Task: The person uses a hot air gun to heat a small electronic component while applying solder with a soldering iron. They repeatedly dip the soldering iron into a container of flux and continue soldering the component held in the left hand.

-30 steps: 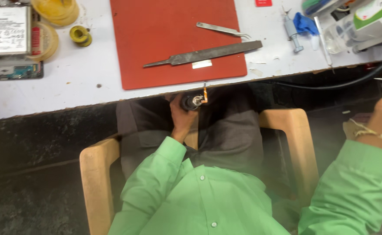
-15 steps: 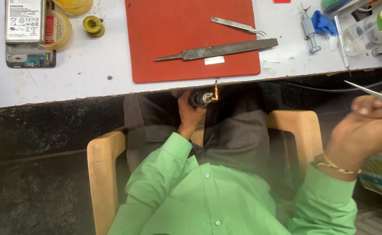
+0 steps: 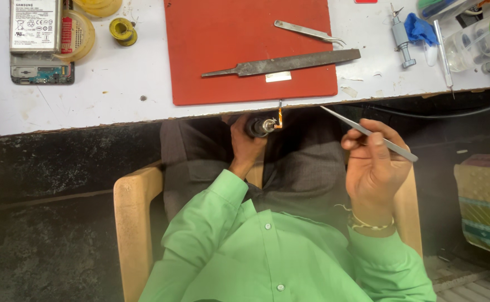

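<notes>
Two hands are counted: the left hand and the right hand. Two pairs of tweezers are seen, one on the mat and one held. One red mat, one metal file, one small dark component with an orange strip, one opened phone, three yellow tape rolls and one wooden chair are listed.

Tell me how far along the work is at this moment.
Done: an opened phone lies on the table, and a file and spare tweezers rest on the red mat. In hand: the left hand holds a small dark part with an orange flex strip at the table edge; the right hand holds tweezers, apart from it. Left: tweezers have not yet reached the strip.
</notes>
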The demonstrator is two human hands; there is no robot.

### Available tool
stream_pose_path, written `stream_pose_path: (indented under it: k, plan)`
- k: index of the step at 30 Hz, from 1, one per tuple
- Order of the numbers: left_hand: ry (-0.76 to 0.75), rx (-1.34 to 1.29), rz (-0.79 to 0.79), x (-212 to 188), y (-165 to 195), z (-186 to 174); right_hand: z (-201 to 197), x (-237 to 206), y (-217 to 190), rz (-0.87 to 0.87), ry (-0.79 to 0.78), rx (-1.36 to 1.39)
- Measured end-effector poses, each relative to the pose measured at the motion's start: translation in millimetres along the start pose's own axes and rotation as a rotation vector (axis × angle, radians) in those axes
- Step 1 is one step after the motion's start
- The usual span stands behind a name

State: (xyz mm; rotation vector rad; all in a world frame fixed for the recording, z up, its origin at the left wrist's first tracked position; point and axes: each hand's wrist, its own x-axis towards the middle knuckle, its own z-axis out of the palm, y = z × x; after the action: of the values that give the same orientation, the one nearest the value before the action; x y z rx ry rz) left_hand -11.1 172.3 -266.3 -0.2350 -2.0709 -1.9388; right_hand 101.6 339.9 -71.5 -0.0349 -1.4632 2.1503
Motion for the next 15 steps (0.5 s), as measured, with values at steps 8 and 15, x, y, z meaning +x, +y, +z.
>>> stream_pose_path:
  k: [8, 15]
  plan:
    - [0.031, -0.032, -0.026, 1, 0, -2, 106, 79, -47, -0.143, -0.66, -0.533]
    - [0.136, -0.134, 0.043, 3, -7, -9, 255, 164, 76, -0.546, -0.957, -0.912]
